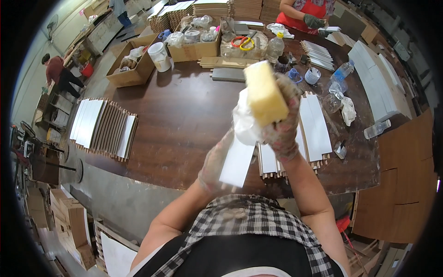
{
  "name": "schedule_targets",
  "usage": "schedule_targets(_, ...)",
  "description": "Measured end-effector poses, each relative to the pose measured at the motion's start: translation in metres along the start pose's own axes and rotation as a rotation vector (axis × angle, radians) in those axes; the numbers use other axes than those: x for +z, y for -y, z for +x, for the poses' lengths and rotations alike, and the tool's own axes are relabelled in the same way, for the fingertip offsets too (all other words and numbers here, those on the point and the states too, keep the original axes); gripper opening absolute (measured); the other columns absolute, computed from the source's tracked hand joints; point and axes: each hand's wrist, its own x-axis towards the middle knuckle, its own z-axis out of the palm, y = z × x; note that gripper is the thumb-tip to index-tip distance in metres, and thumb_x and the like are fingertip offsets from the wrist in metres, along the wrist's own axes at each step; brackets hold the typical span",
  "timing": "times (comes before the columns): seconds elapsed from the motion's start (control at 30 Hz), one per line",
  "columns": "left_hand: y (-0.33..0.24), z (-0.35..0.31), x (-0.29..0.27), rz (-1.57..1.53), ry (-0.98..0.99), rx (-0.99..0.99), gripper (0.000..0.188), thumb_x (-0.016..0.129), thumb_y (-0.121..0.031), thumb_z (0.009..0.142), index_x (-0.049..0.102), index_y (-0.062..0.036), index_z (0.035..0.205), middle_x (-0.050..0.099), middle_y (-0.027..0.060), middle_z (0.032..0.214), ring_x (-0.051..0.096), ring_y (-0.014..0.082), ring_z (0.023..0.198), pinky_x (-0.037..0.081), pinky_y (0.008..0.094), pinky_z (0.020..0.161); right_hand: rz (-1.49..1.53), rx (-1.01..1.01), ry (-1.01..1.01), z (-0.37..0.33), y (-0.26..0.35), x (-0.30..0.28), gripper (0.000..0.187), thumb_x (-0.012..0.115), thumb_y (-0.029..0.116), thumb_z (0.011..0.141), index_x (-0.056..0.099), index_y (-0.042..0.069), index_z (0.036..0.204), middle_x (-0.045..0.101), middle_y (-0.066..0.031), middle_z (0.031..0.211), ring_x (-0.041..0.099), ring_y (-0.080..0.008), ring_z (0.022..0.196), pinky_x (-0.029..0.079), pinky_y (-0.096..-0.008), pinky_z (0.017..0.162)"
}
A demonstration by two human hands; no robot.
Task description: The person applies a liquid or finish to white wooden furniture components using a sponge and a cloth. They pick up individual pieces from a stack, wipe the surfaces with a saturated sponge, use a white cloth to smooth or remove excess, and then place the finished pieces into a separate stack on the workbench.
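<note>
And the gloved right hand (287,117) has the yellow sponge (265,94) gripped high over the brown table (175,115), white cloth (246,122) bunched against it! The gloved left hand (214,161) clasps a white panel (237,161) by its left edge, just left of the stacked panels (316,127).

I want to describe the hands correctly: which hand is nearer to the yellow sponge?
Right. The right hand grips the yellow sponge; the left hand is lower and to the left, apart from it, holding a white panel.
</note>
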Motion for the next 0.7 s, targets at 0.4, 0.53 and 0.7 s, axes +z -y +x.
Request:
schedule_targets(0.4,-0.023,0.034,-0.019,0.110,-0.061,0.364,0.033,0.058,-0.004,0.083,0.047,0.0008,0.114,0.061,0.0168,0.105,0.061,0.0219,0.093,0.052,0.0332,0.082,1.161,1.208,-0.403,-0.106,0.036,-0.061,0.041,0.057,0.024,0.088,0.046,0.002,0.121,0.055,-0.0147,0.112,0.057,-0.0259,0.099,0.048,-0.0405,0.087)
schedule_targets(0.53,-0.025,0.029,-0.030,0.547,0.009,0.576,0.022,0.064,0.004,0.074,0.064,-0.0047,0.093,0.048,0.0130,0.128,0.049,0.0215,0.112,0.044,0.0299,0.092,1.106,1.386,-0.673,-0.102,0.037,-0.073,0.020,0.058,0.007,0.087,0.053,0.003,0.107,0.059,-0.0066,0.090,0.060,-0.0164,0.078,0.054,-0.0317,0.071)
schedule_targets(0.7,-0.025,0.027,-0.025,1.130,0.101,0.906,0.018,0.070,0.002,0.067,0.068,-0.0070,0.083,0.044,0.0140,0.133,0.047,0.0272,0.116,0.044,0.0354,0.092,1.153,1.417,-0.612,-0.106,0.046,-0.074,0.029,0.054,0.013,0.089,0.049,0.001,0.114,0.057,-0.0092,0.101,0.058,-0.0184,0.088,0.050,-0.0321,0.080)
